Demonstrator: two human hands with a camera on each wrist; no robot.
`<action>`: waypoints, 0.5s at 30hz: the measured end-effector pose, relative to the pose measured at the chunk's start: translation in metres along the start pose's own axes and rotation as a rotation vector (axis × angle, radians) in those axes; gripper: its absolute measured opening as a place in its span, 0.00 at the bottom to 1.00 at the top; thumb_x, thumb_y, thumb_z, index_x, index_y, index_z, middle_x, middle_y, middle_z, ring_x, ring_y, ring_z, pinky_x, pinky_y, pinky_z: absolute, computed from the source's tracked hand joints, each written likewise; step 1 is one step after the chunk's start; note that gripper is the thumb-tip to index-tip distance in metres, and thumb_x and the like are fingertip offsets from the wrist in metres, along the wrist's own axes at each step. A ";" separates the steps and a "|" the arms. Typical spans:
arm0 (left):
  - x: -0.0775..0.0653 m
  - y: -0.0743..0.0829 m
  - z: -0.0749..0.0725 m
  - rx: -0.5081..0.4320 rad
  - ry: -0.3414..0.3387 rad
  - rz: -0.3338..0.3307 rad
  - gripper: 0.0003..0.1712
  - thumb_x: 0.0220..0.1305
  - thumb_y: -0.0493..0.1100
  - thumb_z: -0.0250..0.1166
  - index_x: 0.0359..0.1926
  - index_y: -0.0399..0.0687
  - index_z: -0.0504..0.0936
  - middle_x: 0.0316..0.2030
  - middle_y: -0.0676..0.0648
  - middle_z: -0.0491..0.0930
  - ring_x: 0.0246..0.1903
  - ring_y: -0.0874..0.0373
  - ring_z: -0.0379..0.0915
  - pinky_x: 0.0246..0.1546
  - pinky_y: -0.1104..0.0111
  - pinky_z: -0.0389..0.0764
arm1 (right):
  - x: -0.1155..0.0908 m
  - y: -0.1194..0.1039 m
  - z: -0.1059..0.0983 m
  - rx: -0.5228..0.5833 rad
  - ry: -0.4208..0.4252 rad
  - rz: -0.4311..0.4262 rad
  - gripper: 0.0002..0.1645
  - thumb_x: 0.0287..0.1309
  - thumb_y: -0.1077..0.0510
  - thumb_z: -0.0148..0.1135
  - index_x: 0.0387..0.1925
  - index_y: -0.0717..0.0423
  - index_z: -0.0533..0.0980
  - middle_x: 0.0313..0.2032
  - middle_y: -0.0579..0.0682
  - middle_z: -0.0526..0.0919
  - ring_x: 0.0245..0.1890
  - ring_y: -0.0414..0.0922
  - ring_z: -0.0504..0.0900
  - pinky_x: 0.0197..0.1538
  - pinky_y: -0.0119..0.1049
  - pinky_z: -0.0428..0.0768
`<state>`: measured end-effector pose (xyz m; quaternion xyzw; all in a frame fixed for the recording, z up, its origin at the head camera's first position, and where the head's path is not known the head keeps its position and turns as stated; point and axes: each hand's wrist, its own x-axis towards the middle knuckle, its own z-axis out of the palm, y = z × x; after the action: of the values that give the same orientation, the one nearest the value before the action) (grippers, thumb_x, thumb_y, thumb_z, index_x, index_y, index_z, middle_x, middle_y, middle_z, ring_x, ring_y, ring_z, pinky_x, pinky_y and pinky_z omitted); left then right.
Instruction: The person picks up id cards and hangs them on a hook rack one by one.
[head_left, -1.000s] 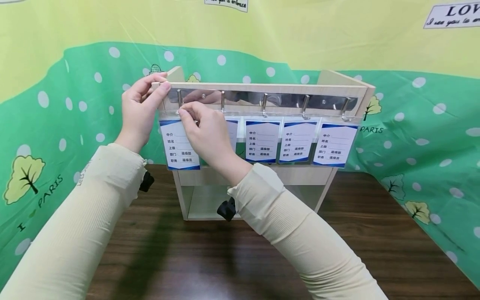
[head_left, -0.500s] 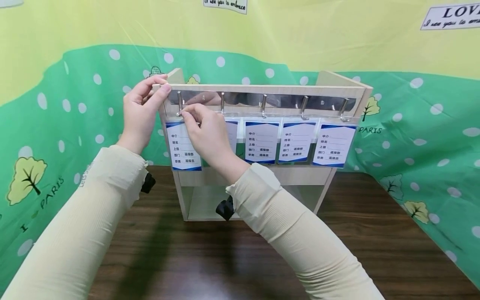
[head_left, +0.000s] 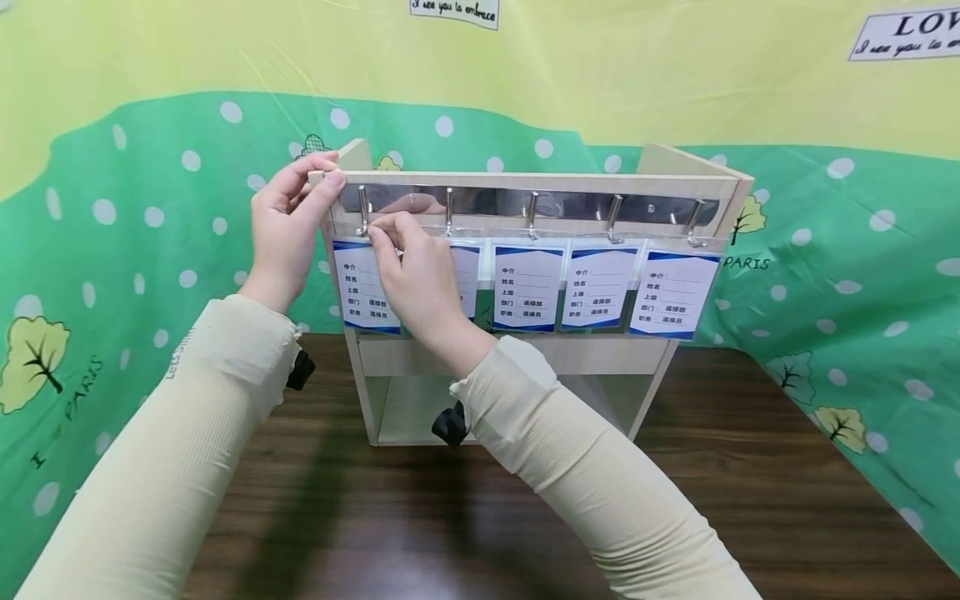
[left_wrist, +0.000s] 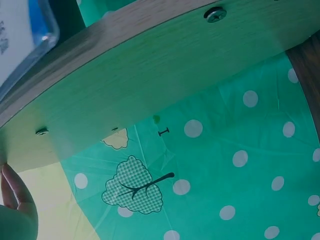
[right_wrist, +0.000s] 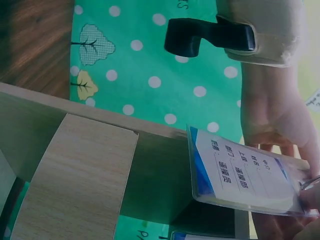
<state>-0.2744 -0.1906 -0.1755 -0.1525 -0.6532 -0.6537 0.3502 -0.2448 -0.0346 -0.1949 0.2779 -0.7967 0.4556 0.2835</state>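
Note:
My left hand (head_left: 288, 225) pinches the upper left corner of a wooden rack (head_left: 487, 179), thumb in front. My right hand (head_left: 416, 267) pinches the clear top edge of the leftmost badge holder (head_left: 363, 287) between thumb and forefinger. Those fingertips are right at the lower end of the leftmost metal hook (head_left: 363, 207). In the right wrist view the same badge holder (right_wrist: 235, 170) hangs between the hands, its printed side showing. The hand covers part of the holder and of the neighbouring badge (head_left: 468, 279) in the head view.
Three more badges (head_left: 528, 287) hang from hooks along the mirror-like metal strip (head_left: 570, 207) to the right. Below them the rack has an open compartment (head_left: 408, 404). It stands on a dark wooden table (head_left: 405, 533), with a patterned green and yellow cloth (head_left: 187, 183) behind.
The leftmost badge holder has shifted right and swung in under the hook, then risen slightly. My right hand moved a little right. The left hand keeps its hold on the rack's corner.

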 end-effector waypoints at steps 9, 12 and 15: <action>-0.001 0.001 0.000 0.046 -0.011 0.001 0.03 0.64 0.46 0.67 0.38 0.60 0.86 0.58 0.55 0.81 0.46 0.61 0.78 0.47 0.70 0.76 | -0.002 0.000 0.000 -0.008 0.006 0.003 0.12 0.73 0.55 0.52 0.46 0.56 0.78 0.42 0.51 0.89 0.33 0.41 0.84 0.35 0.27 0.74; -0.001 0.002 0.000 0.057 -0.013 -0.001 0.03 0.65 0.46 0.66 0.39 0.60 0.85 0.58 0.55 0.81 0.45 0.61 0.78 0.45 0.70 0.76 | -0.003 0.001 0.000 -0.003 -0.021 0.020 0.12 0.73 0.55 0.52 0.47 0.56 0.77 0.41 0.52 0.89 0.33 0.42 0.84 0.33 0.27 0.74; -0.002 0.001 0.000 0.046 -0.014 -0.009 0.04 0.64 0.46 0.66 0.39 0.60 0.85 0.58 0.54 0.81 0.44 0.61 0.77 0.44 0.71 0.76 | -0.005 0.002 0.000 0.013 -0.047 0.038 0.11 0.73 0.55 0.51 0.49 0.56 0.75 0.42 0.54 0.88 0.35 0.43 0.86 0.34 0.28 0.76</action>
<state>-0.2721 -0.1898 -0.1758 -0.1463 -0.6712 -0.6390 0.3460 -0.2425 -0.0328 -0.1998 0.2750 -0.8054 0.4593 0.2544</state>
